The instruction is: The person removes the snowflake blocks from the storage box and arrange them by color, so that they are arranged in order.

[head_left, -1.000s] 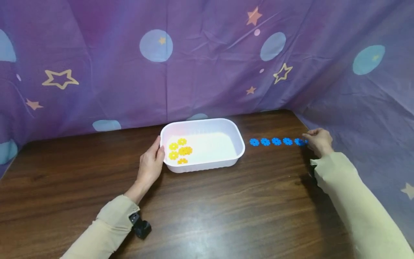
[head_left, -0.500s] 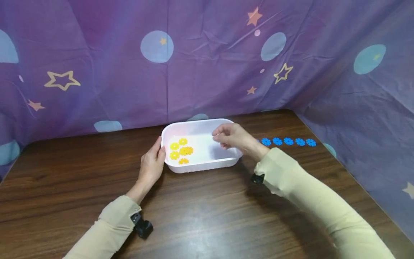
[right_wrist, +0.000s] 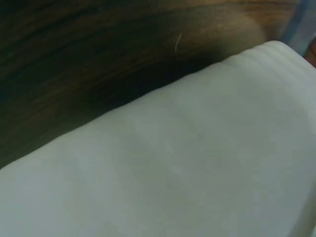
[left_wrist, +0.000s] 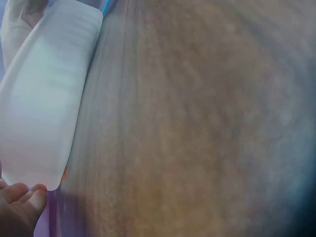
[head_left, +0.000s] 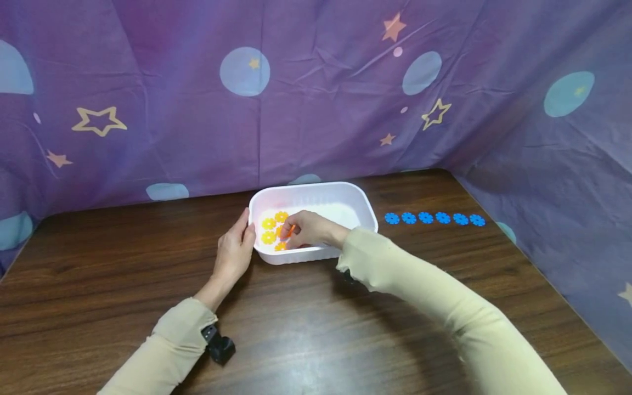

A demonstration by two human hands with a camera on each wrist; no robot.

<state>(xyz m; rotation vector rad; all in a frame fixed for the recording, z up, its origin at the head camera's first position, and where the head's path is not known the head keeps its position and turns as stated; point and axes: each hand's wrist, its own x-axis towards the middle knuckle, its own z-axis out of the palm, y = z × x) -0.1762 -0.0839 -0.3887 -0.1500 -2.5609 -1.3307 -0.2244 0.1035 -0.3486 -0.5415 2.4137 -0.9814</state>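
A white plastic tray (head_left: 345, 190) stands on the table, with several yellow and orange flower-shaped discs (head_left: 269, 237) lying at its left end. My left hand (head_left: 233, 253) holds the tray's left end, and its fingertips show against the outer wall in the left wrist view. Inside the tray, my right hand (head_left: 313, 227) pinches an orange flower-shaped disc (head_left: 292, 227) between thumb and finger. That disc is partly hidden by the fingers. The right wrist view shows mostly the tray's outer wall (right_wrist: 163, 163).
Several blue flower-shaped discs (head_left: 425, 218) form a straight row on the wooden table (head_left: 296, 323), right of the tray. A purple curtain (head_left: 306, 109) with stars hangs behind the table and along its right side.
My right hand has left the right end of the blue row, where a blue disc now lies, and moved left into the tray to an orange disc. My left hand stays on the tray.
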